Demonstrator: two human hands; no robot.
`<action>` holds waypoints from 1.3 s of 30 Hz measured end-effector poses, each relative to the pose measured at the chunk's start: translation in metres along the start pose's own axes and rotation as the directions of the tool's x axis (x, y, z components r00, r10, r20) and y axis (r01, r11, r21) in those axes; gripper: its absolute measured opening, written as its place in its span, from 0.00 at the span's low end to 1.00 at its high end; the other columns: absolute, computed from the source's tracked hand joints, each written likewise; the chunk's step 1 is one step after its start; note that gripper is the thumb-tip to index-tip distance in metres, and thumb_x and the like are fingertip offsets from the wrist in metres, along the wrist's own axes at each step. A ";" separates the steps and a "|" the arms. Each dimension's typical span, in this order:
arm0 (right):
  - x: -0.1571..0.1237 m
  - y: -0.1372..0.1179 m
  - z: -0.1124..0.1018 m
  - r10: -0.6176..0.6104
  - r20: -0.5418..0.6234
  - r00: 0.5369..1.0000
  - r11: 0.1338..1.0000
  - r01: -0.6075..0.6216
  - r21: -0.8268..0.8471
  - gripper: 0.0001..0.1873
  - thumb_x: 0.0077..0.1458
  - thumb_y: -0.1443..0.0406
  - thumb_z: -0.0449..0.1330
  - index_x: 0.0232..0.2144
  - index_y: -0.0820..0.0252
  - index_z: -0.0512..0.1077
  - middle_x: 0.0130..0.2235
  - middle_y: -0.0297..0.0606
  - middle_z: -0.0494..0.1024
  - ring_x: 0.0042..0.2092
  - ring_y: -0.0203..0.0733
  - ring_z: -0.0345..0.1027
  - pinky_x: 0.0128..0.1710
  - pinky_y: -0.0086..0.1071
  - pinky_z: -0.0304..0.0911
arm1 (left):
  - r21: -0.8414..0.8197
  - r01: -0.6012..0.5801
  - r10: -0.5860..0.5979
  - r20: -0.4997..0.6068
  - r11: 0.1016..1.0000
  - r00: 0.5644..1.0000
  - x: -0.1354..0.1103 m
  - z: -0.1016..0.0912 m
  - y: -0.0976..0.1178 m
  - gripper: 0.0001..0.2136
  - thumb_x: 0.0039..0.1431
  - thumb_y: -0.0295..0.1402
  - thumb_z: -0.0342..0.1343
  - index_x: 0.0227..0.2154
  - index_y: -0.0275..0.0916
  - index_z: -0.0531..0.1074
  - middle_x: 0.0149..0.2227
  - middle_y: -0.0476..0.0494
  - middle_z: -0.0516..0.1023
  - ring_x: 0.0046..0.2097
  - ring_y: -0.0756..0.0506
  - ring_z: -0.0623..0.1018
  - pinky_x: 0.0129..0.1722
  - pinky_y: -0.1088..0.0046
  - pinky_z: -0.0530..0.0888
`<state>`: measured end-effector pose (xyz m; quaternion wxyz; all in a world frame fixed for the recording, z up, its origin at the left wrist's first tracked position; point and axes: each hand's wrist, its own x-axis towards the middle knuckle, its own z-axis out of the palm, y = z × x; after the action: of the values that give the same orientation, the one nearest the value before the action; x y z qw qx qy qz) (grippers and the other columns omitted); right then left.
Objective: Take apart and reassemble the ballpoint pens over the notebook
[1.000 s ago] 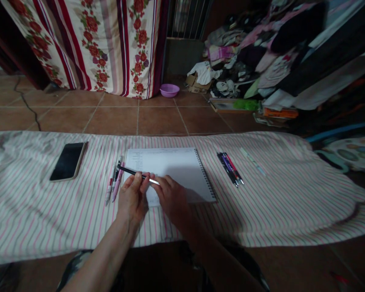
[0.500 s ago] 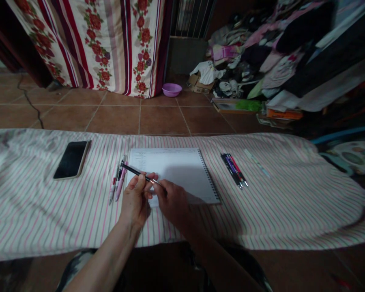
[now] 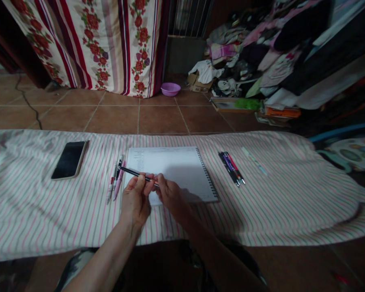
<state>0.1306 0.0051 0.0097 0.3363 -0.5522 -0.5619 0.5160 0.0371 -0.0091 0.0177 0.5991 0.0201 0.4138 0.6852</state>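
Observation:
Between my two hands is a black pen [image 3: 130,171], tilted, its far end pointing up and left over the pens beside the notebook. My left hand [image 3: 136,196] pinches it around the middle. My right hand [image 3: 170,196] has its fingers closed on the pen's near end, which they partly hide. Beneath the hands lies a spiral notebook [image 3: 173,166], open at a mostly white page with printed lines at its left. Several pens [image 3: 118,184], one of them pink, lie along the notebook's left side.
A phone [image 3: 69,160] lies at the left on the striped cloth [image 3: 88,219]. Right of the notebook are several dark and red pens [image 3: 231,168] and a pale slim pen-like stick [image 3: 254,160]. Beyond, on the tiled floor, stand a purple basin [image 3: 170,89] and heaped clothes [image 3: 246,61].
My right fingers have shifted slightly up along the pen's near end and are now closer to my left fingers. The view has moved a little; the other things lie as before.

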 end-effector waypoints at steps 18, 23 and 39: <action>-0.002 0.013 0.004 -0.539 0.007 0.842 0.660 0.427 -0.618 0.14 0.59 0.65 0.46 0.32 0.63 0.71 0.31 0.42 0.77 0.33 0.38 0.69 0.34 0.29 0.61 | -0.038 0.018 -0.020 -0.053 0.999 0.998 0.003 -0.003 0.005 0.09 0.58 0.21 0.45 0.26 0.32 0.68 0.26 0.42 0.76 0.32 0.49 0.78 0.29 0.80 0.75; -0.001 0.004 0.006 -0.234 -0.071 0.970 0.916 0.196 -0.351 0.19 0.57 0.59 0.45 0.23 0.62 0.69 0.20 0.36 0.71 0.22 0.34 0.65 0.23 0.26 0.57 | -0.028 0.032 -0.033 -0.039 0.999 0.999 0.000 -0.002 0.005 0.09 0.58 0.21 0.45 0.26 0.32 0.67 0.27 0.42 0.76 0.29 0.50 0.78 0.27 0.80 0.75; 0.000 0.007 0.000 -0.303 0.000 0.953 0.868 0.275 -0.414 0.18 0.58 0.56 0.46 0.37 0.61 0.69 0.27 0.39 0.76 0.27 0.37 0.70 0.28 0.29 0.64 | -0.047 -0.008 0.004 -0.085 0.999 0.996 0.007 0.000 0.008 0.11 0.58 0.20 0.45 0.23 0.32 0.68 0.24 0.44 0.74 0.27 0.52 0.77 0.29 0.81 0.75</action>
<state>0.1324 0.0042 0.0026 0.3048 -0.5364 -0.7223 0.3125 0.0287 -0.0023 0.0188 0.5793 -0.0220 0.4227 0.6966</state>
